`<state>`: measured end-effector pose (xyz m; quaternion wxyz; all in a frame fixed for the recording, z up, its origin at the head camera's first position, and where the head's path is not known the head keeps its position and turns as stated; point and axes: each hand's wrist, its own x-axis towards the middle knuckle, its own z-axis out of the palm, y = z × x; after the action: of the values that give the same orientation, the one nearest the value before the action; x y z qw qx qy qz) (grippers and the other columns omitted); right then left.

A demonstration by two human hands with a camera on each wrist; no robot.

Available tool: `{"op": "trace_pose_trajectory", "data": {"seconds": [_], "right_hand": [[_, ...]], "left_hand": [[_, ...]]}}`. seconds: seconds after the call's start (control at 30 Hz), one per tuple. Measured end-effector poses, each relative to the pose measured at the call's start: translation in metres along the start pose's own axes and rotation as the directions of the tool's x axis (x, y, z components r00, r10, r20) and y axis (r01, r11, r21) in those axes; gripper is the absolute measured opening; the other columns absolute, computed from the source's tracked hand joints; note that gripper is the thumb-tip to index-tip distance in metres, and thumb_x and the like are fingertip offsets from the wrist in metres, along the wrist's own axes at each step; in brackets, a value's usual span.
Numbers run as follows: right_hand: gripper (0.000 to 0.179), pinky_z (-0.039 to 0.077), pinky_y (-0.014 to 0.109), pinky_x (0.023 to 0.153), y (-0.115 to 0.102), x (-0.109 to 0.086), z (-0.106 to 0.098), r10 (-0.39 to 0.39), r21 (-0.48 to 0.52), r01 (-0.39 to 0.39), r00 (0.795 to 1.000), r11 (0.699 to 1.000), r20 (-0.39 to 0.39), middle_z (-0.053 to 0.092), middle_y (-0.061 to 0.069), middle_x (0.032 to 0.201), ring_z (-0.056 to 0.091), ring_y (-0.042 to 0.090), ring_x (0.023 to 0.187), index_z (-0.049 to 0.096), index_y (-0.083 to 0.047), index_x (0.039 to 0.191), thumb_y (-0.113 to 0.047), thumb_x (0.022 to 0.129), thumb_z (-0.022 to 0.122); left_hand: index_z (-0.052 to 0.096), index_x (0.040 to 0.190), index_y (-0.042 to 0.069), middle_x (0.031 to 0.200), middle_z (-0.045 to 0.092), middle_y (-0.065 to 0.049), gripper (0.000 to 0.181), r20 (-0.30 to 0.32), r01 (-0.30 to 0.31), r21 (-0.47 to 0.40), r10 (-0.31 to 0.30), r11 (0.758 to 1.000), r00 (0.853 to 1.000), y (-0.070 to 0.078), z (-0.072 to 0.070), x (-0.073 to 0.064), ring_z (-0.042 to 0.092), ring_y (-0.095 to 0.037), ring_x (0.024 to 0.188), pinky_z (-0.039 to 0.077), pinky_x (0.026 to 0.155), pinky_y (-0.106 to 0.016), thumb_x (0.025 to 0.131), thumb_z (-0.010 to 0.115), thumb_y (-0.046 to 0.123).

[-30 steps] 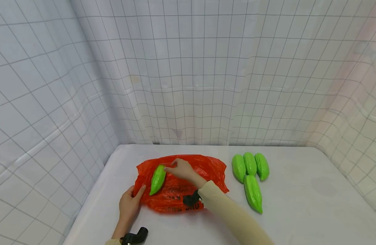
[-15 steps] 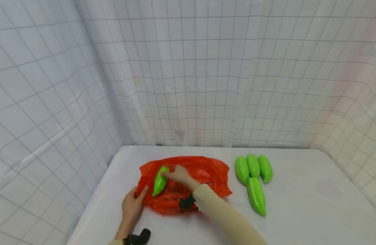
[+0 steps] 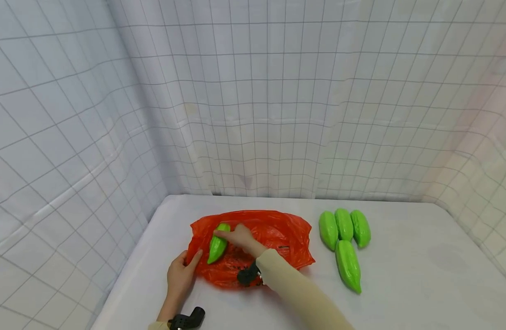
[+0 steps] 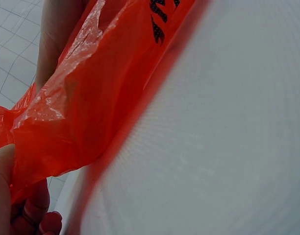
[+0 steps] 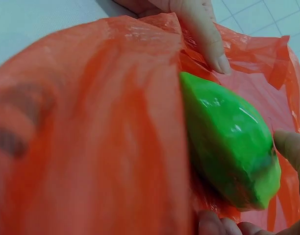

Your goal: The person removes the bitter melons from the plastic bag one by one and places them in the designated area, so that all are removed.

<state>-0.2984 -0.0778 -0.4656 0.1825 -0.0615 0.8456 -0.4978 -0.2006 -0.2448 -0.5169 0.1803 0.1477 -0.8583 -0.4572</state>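
Observation:
A glossy green ridged fruit (image 3: 218, 245), pointed at one end, lies at the left part of a red plastic bag (image 3: 273, 234). My right hand (image 3: 238, 237) grips its blunt end from the right. In the right wrist view, the thumb touches the green fruit (image 5: 231, 139) and the other fingers curl beneath it. A fold of the bag (image 5: 106, 132) hides the fruit's left side there. With thumb and fingers, my left hand (image 3: 180, 275) pinches the bag's left edge; the left wrist view shows that bag edge (image 4: 66, 147) between them.
To the right of the bag, several like green fruits rest on the white table (image 3: 409, 275): a row at the back and one fruit (image 3: 348, 266) in front. A white gridded curtain (image 3: 253, 114) closes off the back and sides.
My right hand has closed its thumb and fingers on the green fruit's blunt end. The left hand keeps its hold on the bag edge. The whole head view has shifted slightly.

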Motion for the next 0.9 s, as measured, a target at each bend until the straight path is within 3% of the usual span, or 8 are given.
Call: {"op": "trace_pose_trajectory", "data": {"seconds": [0.27, 0.6, 0.9], "right_hand": [[0.059, 0.047, 0.032, 0.063, -0.003, -0.001, 0.004, 0.004, 0.045, -0.003, 1.0, 0.999, -0.012, 0.052, 0.008, 0.086, 0.052, 0.021, 0.074, 0.051, -0.001, 0.101, -0.051, 0.078, 0.072], [0.073, 0.051, 0.034, 0.063, -0.01, -0.004, 0.009, 0.06, 0.036, -0.059, 0.998, 0.998, -0.022, 0.051, 0.012, 0.091, 0.055, 0.022, 0.075, 0.045, 0.005, 0.116, -0.05, 0.077, 0.073], [0.06, 0.051, 0.035, 0.062, -0.009, -0.004, 0.012, 0.066, 0.071, -0.065, 0.998, 0.995, -0.004, 0.052, 0.008, 0.089, 0.057, 0.021, 0.073, 0.047, 0.001, 0.112, -0.044, 0.081, 0.072]], "left_hand": [[0.065, 0.092, 0.003, 0.063, 0.05, -0.002, 0.036, 0.002, -0.012, 0.002, 0.012, 1.0, 1.0, 0.001, 0.001, 0.001, 0.044, -0.017, 0.063, 0.034, 0.057, -0.028, 0.092, 0.062, 0.039], [0.065, 0.094, 0.002, 0.063, 0.049, -0.002, 0.037, 0.007, -0.008, 0.011, 0.008, 1.0, 1.0, -0.001, 0.001, 0.001, 0.045, -0.018, 0.065, 0.034, 0.059, -0.029, 0.092, 0.062, 0.039], [0.065, 0.094, 0.002, 0.065, 0.052, -0.002, 0.038, 0.007, 0.004, 0.018, -0.004, 1.0, 1.0, -0.001, 0.001, 0.001, 0.045, -0.019, 0.066, 0.035, 0.059, -0.029, 0.092, 0.061, 0.04]]}}
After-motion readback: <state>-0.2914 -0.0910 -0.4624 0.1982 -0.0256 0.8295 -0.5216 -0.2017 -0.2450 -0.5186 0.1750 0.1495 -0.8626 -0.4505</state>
